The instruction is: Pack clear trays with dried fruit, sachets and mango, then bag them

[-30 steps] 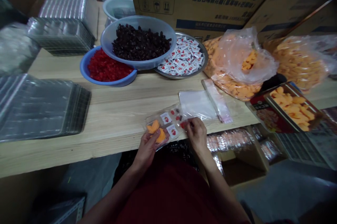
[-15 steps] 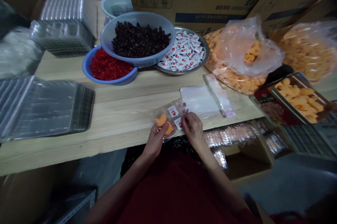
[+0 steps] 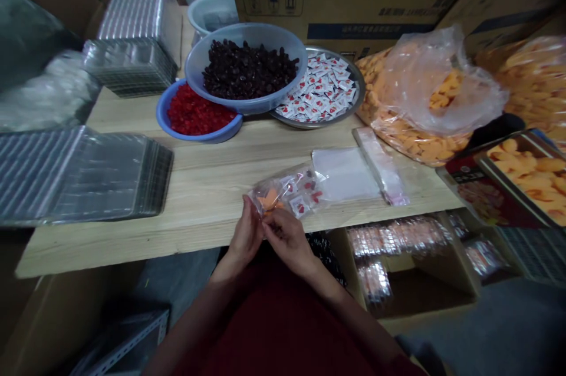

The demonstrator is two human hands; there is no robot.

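Note:
A clear plastic bag lies at the table's front edge with orange pieces, small white sachets with red print, and red and dark bits inside. My left hand grips its left end, fingers closed on the plastic. Close beside it, my right hand pinches the same end near the orange pieces. The fingertips of both hands almost meet. Touching the bag's right end is a stack of flat clear bags, with a bundle of folded plastic bags to its right.
Behind stand a blue bowl of red pieces, a bowl of dark pieces and a metal bowl of sachets. Clear trays are stacked left. Orange pieces fill a large bag at right. Below, an open carton holds filled packets.
My right hand has moved left from the bag's right side to its left end, beside my left hand. The view has shifted, so the table items appear further right.

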